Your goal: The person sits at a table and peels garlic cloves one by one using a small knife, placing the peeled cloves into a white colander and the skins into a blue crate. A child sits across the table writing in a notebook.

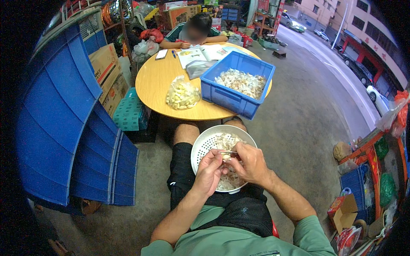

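Note:
On my lap rests a white colander with pale, papery garlic skins in it. Above it my two hands meet. My left hand pinches a small pale garlic clove at its fingertips. A thin metal blade, apparently a small knife, runs from my right hand across the clove; the fingers hide its handle. Ahead on the round wooden table, a clear plastic bag of peeled cloves stands beside a blue crate holding garlic with loose skins.
Across the table a person leans over open books, near a phone and a grey pouch. Tall blue panels and cardboard boxes stand left. A cluttered shelf is at right; cars line the street beyond.

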